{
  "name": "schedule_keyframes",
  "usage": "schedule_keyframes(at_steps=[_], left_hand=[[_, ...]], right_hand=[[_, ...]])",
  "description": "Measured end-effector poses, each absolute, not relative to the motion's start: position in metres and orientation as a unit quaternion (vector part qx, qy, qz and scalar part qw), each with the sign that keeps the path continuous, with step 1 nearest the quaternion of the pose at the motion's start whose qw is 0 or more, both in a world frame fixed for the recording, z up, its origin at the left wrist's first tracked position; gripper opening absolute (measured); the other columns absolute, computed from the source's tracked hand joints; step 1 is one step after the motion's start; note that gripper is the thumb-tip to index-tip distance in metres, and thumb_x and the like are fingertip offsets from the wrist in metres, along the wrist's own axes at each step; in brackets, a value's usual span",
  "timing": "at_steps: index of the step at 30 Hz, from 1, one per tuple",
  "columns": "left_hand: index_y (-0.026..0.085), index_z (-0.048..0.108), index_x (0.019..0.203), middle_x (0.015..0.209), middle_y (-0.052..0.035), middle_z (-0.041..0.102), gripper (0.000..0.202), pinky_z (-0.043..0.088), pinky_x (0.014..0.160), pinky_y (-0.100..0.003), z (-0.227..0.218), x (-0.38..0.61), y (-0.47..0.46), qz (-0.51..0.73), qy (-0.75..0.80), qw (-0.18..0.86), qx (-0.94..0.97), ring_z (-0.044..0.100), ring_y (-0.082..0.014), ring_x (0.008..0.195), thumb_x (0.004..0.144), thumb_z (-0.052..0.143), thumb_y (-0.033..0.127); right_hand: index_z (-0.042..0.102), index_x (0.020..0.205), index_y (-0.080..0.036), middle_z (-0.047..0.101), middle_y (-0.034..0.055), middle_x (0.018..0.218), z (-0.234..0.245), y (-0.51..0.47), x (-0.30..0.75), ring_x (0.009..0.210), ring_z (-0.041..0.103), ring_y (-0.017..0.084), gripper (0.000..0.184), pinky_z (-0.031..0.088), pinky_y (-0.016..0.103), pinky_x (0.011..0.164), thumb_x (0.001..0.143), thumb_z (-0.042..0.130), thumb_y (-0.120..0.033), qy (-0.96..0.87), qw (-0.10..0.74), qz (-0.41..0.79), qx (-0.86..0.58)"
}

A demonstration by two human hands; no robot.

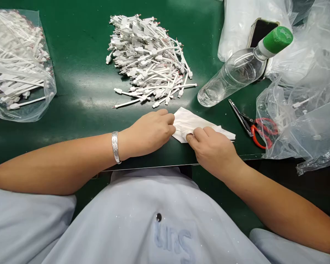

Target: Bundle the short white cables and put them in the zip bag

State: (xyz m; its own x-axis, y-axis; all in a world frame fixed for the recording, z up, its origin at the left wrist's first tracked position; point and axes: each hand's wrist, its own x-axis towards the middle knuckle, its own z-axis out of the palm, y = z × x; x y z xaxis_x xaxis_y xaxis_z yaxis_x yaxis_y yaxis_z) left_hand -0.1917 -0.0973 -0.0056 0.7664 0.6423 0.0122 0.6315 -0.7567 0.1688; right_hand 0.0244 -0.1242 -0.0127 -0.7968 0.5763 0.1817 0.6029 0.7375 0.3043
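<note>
A crumpled white cloth or tissue [194, 119] lies on the green table between my hands. My right hand [213, 148] is closed on it, with part of the material bunched around the fingertips. At its left edge, my left hand [152, 132] has curled fingers that touch the material; what they pinch is hidden from view. A silver bracelet circles my left wrist. Just beyond my hands rises a heap of short white cables [148, 55] with small connectors and bare reddish wire ends.
A clear plastic bag of cables [19, 69] lies at the left. On the right are a green-capped bottle [231, 73], red-handled scissors [257, 126], a phone [262, 31] partly behind the bottle, and clear plastic bags [305, 121]. The green tabletop [79, 91] ends close to my body.
</note>
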Motion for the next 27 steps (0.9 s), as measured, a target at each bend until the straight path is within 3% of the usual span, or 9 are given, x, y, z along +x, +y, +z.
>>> schedule_keyframes(at_steps=[4,10,17,21,27], left_hand=[[0.014,0.068,0.082,0.088,-0.0093,0.062,0.030,0.043,0.071,-0.031,-0.006,-0.192,-0.097,0.041,0.335,0.079,0.938,0.049,-0.0182,0.078,0.093,0.040,0.017],[0.014,0.068,0.081,0.087,-0.0090,0.062,0.028,0.043,0.072,-0.030,-0.005,-0.191,-0.097,0.042,0.336,0.071,0.938,0.050,-0.0178,0.078,0.092,0.042,0.017],[0.014,0.068,0.090,0.088,-0.0096,0.063,0.026,0.043,0.071,-0.030,-0.008,-0.194,-0.099,0.076,0.340,0.076,0.934,0.052,-0.0183,0.081,0.092,0.042,0.019],[0.015,0.068,0.089,0.087,-0.0093,0.063,0.027,0.043,0.073,-0.030,-0.008,-0.194,-0.099,0.096,0.342,0.096,0.930,0.052,-0.0187,0.081,0.093,0.042,0.022],[0.014,0.068,0.088,0.086,-0.0077,0.063,0.027,0.044,0.075,-0.030,-0.014,-0.189,-0.092,0.128,0.388,0.125,0.904,0.054,-0.0185,0.082,0.093,0.044,0.026]], right_hand=[[0.063,0.070,-0.016,0.047,0.0054,0.062,-0.007,-0.125,0.035,0.061,0.033,0.019,0.025,0.017,0.031,0.054,0.075,0.046,0.001,-0.925,0.030,-0.171,-0.339],[0.065,0.074,-0.018,0.049,0.0037,0.064,-0.017,-0.128,0.010,0.060,0.037,0.017,0.025,0.017,0.030,0.052,0.081,0.045,-0.004,-0.902,0.087,-0.132,-0.401],[0.065,0.074,-0.018,0.051,0.0035,0.067,0.000,-0.134,0.062,0.062,0.041,0.015,0.026,0.022,0.028,0.052,0.079,0.045,-0.001,-0.883,0.046,-0.137,-0.447],[0.064,0.078,-0.017,0.051,0.0021,0.071,0.006,-0.146,0.089,0.060,0.042,0.013,0.019,0.027,0.025,0.051,0.085,0.048,-0.011,-0.812,0.116,-0.074,-0.567],[0.065,0.080,-0.017,0.050,0.0016,0.070,0.003,-0.154,0.081,0.061,0.045,0.013,0.018,0.032,0.024,0.054,0.085,0.048,-0.012,-0.808,0.167,-0.034,-0.564]])
